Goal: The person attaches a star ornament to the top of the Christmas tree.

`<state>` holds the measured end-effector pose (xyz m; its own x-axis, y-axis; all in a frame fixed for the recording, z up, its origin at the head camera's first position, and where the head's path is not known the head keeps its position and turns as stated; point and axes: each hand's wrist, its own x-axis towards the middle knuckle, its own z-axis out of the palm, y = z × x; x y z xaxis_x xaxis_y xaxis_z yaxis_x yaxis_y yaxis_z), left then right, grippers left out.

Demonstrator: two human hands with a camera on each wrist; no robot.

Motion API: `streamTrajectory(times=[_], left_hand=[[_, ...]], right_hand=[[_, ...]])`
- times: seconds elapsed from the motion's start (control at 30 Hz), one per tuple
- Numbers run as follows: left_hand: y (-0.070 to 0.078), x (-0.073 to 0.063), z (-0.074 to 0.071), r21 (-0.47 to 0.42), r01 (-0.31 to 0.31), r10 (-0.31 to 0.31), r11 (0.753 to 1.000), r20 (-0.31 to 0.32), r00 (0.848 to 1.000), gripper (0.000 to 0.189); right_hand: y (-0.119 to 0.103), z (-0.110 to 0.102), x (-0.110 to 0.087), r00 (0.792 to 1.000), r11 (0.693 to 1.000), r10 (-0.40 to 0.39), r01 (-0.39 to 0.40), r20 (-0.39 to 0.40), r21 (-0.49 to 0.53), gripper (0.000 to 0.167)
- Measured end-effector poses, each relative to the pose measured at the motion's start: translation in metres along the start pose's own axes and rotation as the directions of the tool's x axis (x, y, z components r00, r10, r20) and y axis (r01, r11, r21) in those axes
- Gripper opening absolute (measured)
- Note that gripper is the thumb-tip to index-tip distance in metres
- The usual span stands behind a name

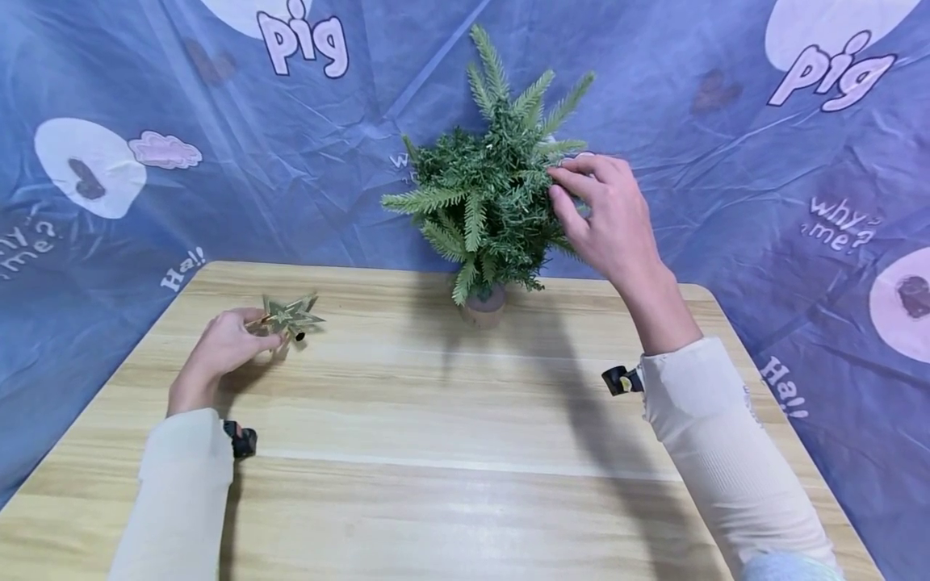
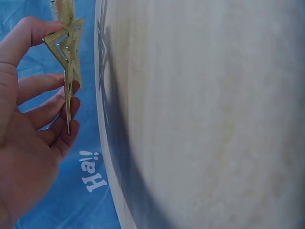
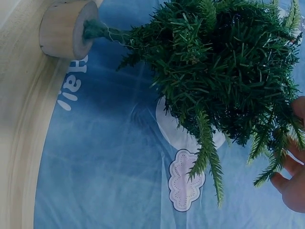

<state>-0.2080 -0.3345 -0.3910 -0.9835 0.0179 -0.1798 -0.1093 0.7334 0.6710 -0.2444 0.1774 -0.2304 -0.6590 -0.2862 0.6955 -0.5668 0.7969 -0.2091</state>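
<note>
A small artificial Christmas tree (image 1: 501,202) stands upright on a round wooden base (image 1: 484,308) near the back of the table. My right hand (image 1: 606,206) is at the tree's right side, its thumb and fingertips pinching a branch among the green needles. From the right wrist, part of that hand (image 3: 293,176) shows at the edge, fingers partly behind the branch tips (image 3: 269,169). Well to the left, my left hand (image 1: 232,339) holds a gold star tree topper (image 1: 291,313) above the table. The left wrist view shows the star (image 2: 69,62) edge-on between thumb and fingers.
The light wooden table (image 1: 436,420) has rounded back corners. Behind and beside it hangs a blue printed cloth (image 1: 349,194), close behind the tree. Black wrist cameras sit at the left cuff (image 1: 241,440) and the right cuff (image 1: 622,380).
</note>
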Motion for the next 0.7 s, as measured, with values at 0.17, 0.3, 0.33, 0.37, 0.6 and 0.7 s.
streamTrajectory(times=[0.17,0.3,0.33,0.37,0.6,0.7], left_hand=[[0.0018,-0.0003,-0.0024,-0.035,-0.008,0.007,0.999,-0.025,1.000,0.091],[0.0030,0.0005,-0.0036,-0.030,-0.020,0.017,0.999,-0.073,0.997,0.092],[0.0032,0.0007,-0.0034,-0.029,-0.022,0.019,0.999,-0.088,0.996,0.091],[0.0033,0.0011,-0.0031,-0.025,-0.023,0.020,0.999,-0.102,0.995,0.091],[0.0071,0.0020,-0.0009,-0.007,-0.039,0.037,0.999,-0.177,0.984,0.089],[0.0104,0.0018,-0.0004,-0.001,-0.050,0.049,0.999,-0.202,0.978,0.090]], right_hand=[[0.0001,0.0000,-0.0001,1.000,1.000,0.003,-0.003,0.003,-0.001,0.033],[-0.0006,-0.0008,0.0001,1.000,1.000,0.009,-0.009,0.012,-0.006,0.033],[-0.0008,-0.0008,0.0001,1.000,1.000,0.011,-0.010,0.014,-0.006,0.033],[-0.0009,-0.0008,0.0000,1.000,1.000,0.011,-0.011,0.016,-0.007,0.033],[-0.0010,-0.0009,-0.0001,1.000,1.000,0.014,-0.014,0.018,-0.008,0.034],[-0.0009,-0.0013,-0.0003,1.000,1.000,0.015,-0.015,0.017,-0.007,0.034]])
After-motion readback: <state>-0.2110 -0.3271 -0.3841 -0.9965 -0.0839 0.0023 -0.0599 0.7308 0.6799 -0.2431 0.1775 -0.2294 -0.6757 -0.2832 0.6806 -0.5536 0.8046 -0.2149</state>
